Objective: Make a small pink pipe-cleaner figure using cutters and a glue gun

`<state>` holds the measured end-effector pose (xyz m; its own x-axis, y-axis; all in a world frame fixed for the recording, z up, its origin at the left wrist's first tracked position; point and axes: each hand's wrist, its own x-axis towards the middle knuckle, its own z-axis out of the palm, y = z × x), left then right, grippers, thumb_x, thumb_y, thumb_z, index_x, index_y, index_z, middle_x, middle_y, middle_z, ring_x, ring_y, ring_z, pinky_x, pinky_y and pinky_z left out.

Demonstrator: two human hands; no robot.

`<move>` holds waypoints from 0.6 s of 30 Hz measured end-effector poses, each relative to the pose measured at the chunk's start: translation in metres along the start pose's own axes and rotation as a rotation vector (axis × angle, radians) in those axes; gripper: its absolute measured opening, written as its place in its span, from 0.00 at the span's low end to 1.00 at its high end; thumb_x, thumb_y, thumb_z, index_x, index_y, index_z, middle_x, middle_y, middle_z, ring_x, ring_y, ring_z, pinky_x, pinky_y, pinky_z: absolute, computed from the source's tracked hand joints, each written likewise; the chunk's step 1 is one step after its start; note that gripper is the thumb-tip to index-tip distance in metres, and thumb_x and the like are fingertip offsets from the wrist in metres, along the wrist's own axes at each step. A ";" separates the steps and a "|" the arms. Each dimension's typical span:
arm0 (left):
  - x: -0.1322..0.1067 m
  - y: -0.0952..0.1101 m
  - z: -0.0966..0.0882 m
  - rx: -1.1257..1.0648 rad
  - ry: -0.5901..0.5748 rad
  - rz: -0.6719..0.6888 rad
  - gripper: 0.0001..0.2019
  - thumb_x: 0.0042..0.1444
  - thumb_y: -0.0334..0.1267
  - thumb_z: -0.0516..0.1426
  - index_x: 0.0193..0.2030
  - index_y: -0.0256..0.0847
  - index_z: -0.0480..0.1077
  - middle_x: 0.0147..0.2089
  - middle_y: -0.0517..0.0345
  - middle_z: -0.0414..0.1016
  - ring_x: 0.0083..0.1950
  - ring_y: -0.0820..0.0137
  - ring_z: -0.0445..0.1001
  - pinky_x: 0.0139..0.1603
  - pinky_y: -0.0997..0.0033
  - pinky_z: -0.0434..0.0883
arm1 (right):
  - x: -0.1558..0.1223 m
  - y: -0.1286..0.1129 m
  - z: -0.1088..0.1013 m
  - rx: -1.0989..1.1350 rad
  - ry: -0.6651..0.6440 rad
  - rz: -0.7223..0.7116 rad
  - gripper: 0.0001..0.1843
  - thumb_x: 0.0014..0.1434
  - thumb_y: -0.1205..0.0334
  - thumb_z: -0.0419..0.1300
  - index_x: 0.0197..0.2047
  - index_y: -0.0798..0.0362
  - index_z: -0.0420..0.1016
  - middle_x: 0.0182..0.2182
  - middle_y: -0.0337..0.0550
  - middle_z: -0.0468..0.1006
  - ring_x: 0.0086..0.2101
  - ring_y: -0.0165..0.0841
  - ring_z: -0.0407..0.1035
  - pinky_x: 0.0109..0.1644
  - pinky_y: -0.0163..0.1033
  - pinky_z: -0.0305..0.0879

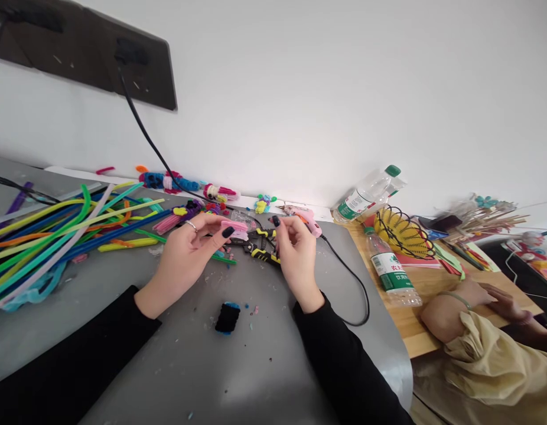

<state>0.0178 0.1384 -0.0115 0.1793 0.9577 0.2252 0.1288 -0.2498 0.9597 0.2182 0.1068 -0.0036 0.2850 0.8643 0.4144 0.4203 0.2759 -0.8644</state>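
My left hand (185,254) is closed in a pinch on a small pink pipe-cleaner piece (235,229), held just above the grey table (176,366). My right hand (295,248) is curled beside it with fingertips together; what it grips is too small to make out. Under and between the hands lie yellow-and-black pliers (261,245). A pink glue gun (308,219) rests behind my right hand, its black cord (357,289) looping to the right. A small black and blue fuzzy roll (228,317) lies on the table between my forearms.
A heap of long coloured pipe cleaners (56,230) covers the left of the table. Finished fuzzy figures (167,180) line the wall. On the wooden table at right stand water bottles (388,268), a wire basket (401,233) and another person's arm (468,307).
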 end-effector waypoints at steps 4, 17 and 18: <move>0.000 0.006 -0.001 0.009 0.019 -0.055 0.25 0.57 0.67 0.59 0.39 0.45 0.74 0.34 0.53 0.80 0.34 0.60 0.80 0.34 0.63 0.80 | 0.001 -0.003 0.000 0.038 0.102 0.047 0.28 0.71 0.43 0.56 0.23 0.49 0.60 0.18 0.33 0.64 0.21 0.27 0.58 0.26 0.35 0.56; 0.003 0.006 -0.002 -0.071 0.059 -0.113 0.23 0.58 0.64 0.60 0.40 0.45 0.72 0.34 0.54 0.80 0.36 0.60 0.81 0.36 0.63 0.80 | 0.010 0.005 -0.007 0.201 0.248 -0.141 0.12 0.70 0.54 0.60 0.52 0.46 0.64 0.42 0.42 0.76 0.37 0.32 0.77 0.47 0.44 0.76; 0.003 0.006 -0.002 -0.063 0.061 -0.105 0.23 0.57 0.64 0.60 0.41 0.45 0.72 0.34 0.54 0.80 0.36 0.59 0.81 0.35 0.63 0.80 | 0.007 0.005 -0.004 0.154 0.133 -0.161 0.16 0.68 0.55 0.62 0.55 0.46 0.64 0.46 0.45 0.77 0.42 0.35 0.77 0.51 0.46 0.75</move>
<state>0.0175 0.1397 -0.0046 0.1083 0.9855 0.1306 0.0817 -0.1397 0.9868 0.2255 0.1130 -0.0035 0.3400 0.7439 0.5754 0.3363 0.4751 -0.8131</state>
